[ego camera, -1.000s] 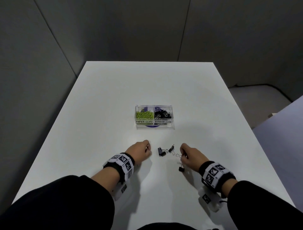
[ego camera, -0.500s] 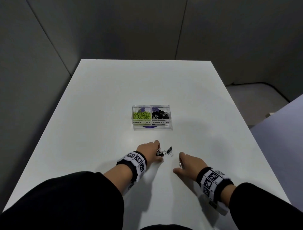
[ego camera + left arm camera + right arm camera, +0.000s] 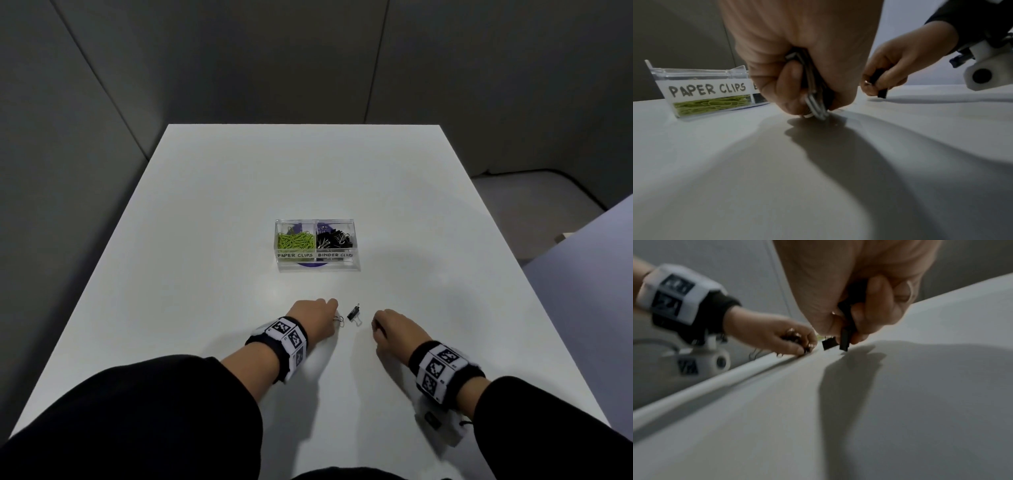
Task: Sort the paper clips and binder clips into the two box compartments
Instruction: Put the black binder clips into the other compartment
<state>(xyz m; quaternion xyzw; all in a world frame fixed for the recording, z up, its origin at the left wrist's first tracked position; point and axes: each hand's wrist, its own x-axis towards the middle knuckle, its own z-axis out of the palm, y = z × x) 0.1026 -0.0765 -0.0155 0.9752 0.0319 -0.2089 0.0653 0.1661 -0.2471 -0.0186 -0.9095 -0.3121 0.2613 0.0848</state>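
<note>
A clear two-compartment box stands mid-table, labelled PAPER CLIPS and BINDER CLIPS. Green paper clips fill its left side, black binder clips its right. One black binder clip lies loose on the table between my hands. My left hand grips binder clips in its curled fingers, their wire handles poking out at the table surface. My right hand holds a black binder clip pinched between thumb and fingers, just above the table.
The white table is bare around the box and the hands. Its left edge runs close in the right wrist view. Grey partition walls stand behind and to the left; a lower grey surface lies right.
My left hand moved right to the loose clips and closed on one, leaving a single clip on the table. My right hand picked up the clip nearest me.
</note>
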